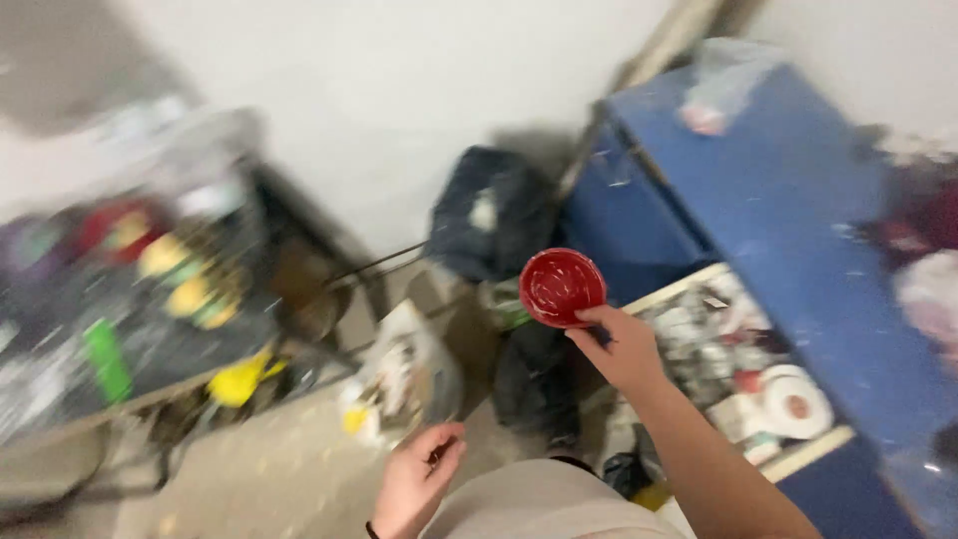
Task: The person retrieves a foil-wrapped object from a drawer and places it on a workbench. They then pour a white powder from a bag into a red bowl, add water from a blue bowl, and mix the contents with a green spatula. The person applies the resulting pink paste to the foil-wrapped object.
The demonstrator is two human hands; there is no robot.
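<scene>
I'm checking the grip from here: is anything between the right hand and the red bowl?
Nothing visible. The right hand already holds the red bowl by its lower rim, its fingers touching it. The left hand hangs lower, apart from the bowl, with nothing visible in it.

Your right hand (621,349) is raised ahead of you on an outstretched bare forearm, fingers pinched together in a grip, thumb uppermost. Your left hand (414,484) hangs low near your body, fingers loosely curled inward, wrist bent; whether it holds anything is unclear.
</scene>
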